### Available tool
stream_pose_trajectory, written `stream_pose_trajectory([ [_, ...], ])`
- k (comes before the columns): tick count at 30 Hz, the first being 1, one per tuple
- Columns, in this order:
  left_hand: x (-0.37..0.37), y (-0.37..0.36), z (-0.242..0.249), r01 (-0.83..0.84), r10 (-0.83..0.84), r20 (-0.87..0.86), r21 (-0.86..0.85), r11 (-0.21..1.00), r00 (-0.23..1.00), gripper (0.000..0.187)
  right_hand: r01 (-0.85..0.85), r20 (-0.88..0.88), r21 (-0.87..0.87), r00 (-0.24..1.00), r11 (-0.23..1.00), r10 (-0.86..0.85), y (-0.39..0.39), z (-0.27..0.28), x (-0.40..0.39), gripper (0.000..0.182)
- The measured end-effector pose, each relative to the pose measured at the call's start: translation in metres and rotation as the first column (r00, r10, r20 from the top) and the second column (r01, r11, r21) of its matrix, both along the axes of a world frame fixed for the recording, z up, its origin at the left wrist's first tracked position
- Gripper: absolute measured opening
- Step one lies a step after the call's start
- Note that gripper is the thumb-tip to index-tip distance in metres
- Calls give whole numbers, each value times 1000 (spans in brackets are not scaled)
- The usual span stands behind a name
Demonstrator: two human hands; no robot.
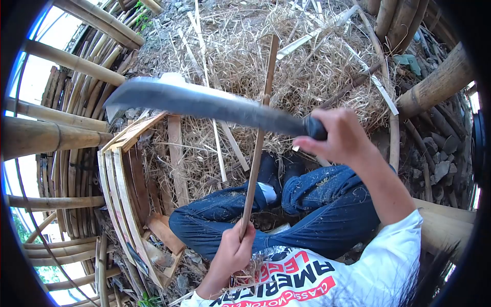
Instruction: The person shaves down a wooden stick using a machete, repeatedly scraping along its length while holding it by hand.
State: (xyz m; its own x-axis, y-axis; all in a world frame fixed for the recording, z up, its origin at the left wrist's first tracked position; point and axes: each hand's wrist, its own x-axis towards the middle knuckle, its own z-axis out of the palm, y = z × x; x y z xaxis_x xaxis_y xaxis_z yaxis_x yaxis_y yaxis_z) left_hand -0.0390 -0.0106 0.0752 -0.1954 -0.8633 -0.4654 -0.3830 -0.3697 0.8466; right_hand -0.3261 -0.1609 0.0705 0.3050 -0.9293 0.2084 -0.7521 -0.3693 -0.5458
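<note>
My right hand [340, 134] is wrapped round the black handle of a machete [204, 105]. Its broad dark blade points left and is slightly blurred, crossing the view of a long thin wooden strip [255, 153]. Whether blade and strip touch, I cannot tell. Closed round the strip's lower end, my left hand [236, 245] holds it nearly upright in front of my lap. The strip's top end reaches over the heap of shavings.
Curly shavings [302, 77] and pale split strips cover the ground ahead. A slatted wooden crate [115, 179] stands at the left, before bamboo poles [71, 61]. Thick bamboo [434, 87] and stones [442, 169] lie at the right. My crossed legs [327, 204] are below.
</note>
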Motion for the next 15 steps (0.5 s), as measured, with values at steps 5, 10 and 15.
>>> stream_pose_trajectory([
  [5,6,1,5,25,-25,-11,-30,999,1000,10,-103,-7,-143,995,984,103,0,5,8,63],
  [10,6,1,1,1,-1,7,-46,999,1000,13,10,-59,-197,998,980,-22,-6,-2,8,64],
  [15,8,4,5,45,-44,-43,23,999,998,10,-81,-60,-250,996,965,68,3,14,15,62],
])
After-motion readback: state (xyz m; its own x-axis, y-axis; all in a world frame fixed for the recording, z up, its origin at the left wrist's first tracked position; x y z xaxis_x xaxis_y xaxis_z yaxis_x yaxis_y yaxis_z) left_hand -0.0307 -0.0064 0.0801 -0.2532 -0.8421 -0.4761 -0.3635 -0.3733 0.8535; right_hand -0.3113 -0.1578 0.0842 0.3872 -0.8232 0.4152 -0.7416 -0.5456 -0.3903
